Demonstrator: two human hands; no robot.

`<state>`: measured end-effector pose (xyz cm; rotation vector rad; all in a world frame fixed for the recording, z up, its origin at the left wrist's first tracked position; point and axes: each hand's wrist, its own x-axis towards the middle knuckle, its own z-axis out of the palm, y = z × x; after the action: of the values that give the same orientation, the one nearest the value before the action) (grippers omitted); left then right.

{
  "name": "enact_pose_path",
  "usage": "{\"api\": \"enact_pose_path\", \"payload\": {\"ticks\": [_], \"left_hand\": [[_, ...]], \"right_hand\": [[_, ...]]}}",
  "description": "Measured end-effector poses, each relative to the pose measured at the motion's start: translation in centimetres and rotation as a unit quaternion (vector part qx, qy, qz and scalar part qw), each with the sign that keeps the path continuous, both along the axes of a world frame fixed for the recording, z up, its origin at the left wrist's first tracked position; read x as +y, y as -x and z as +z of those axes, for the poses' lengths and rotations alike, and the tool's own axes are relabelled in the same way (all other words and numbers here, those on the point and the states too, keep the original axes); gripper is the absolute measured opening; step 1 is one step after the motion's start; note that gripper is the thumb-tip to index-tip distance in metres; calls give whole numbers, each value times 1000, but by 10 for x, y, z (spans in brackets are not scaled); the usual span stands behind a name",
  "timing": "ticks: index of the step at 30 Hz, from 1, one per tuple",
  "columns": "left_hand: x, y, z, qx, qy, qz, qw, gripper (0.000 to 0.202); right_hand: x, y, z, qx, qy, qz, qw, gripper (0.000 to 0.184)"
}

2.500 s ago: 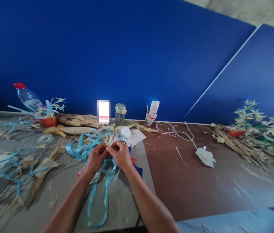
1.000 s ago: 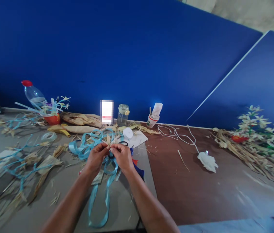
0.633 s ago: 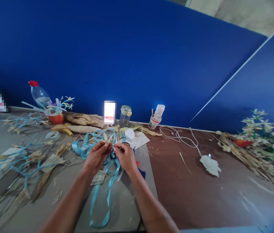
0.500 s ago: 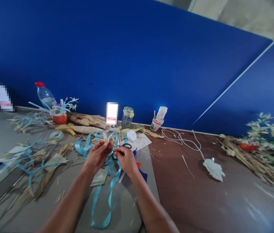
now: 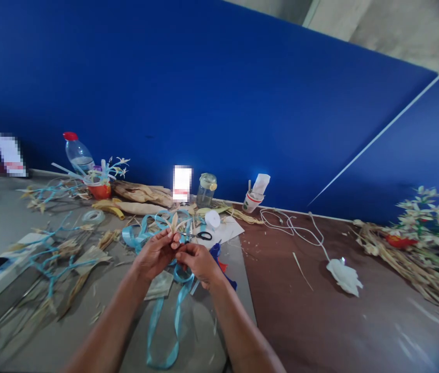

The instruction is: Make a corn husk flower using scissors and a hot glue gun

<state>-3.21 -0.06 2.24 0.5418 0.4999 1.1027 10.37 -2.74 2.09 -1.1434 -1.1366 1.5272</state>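
My left hand is closed, pinching a small pale flower made of dried husk-like strips, whose petals stand up above the fingertips. Close against it, my right hand is closed too, thumb and forefinger pressed together just below the flower; what lies between them is too small to make out. Light blue ribbon loops under and around both hands and hangs toward the front edge. Just beyond the right hand lie scissors with black handles, near a white round spool.
Blue-wrapped stems and husk scraps cover the left side. Along the blue partition stand a red-capped bottle, a red cup, a glass jar and a white cup. A white cable and a flower bundle lie rightward.
The hands have come together, the right hand moving left and slightly down toward the left. The flower now stands more upright and shows its petals more plainly. The camera view has shifted slightly.
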Motion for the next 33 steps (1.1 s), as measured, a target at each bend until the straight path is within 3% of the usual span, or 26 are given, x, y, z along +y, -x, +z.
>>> {"api": "enact_pose_path", "payload": {"ticks": [5, 7, 10, 12, 14, 21, 25, 29, 31, 33], "left_hand": [[0, 1, 2, 7, 12, -8, 1000, 8], [1, 4, 3, -4, 24, -10, 1000, 7], [4, 11, 5, -45, 37, 5, 998, 6], [7, 14, 5, -77, 56, 18, 995, 8], [10, 17, 5, -100, 73, 30, 992, 11], [7, 7, 7, -136, 105, 60, 983, 17], [3, -2, 6, -130, 126, 40, 983, 15], [1, -3, 4, -87, 113, 10, 990, 11], [0, -3, 3, -53, 91, -6, 994, 10], [0, -4, 2, -14, 64, -30, 997, 10]], "right_hand": [[4, -15, 7, 18, -31, -93, 995, 19], [3, -16, 8, 16, -45, -85, 995, 18], [-2, -12, 7, -35, -46, 49, 997, 16], [-6, -9, 6, -67, -44, 154, 985, 13], [-9, -7, 7, -90, -35, 217, 971, 11], [-14, 4, 5, -44, 45, 275, 959, 10], [-17, 19, -2, -29, 66, 290, 954, 19], [-15, 9, 3, -41, 68, 349, 934, 21], [-10, -6, 8, -73, 57, 307, 947, 23], [-4, -20, 11, -59, 36, 206, 976, 25]]}}
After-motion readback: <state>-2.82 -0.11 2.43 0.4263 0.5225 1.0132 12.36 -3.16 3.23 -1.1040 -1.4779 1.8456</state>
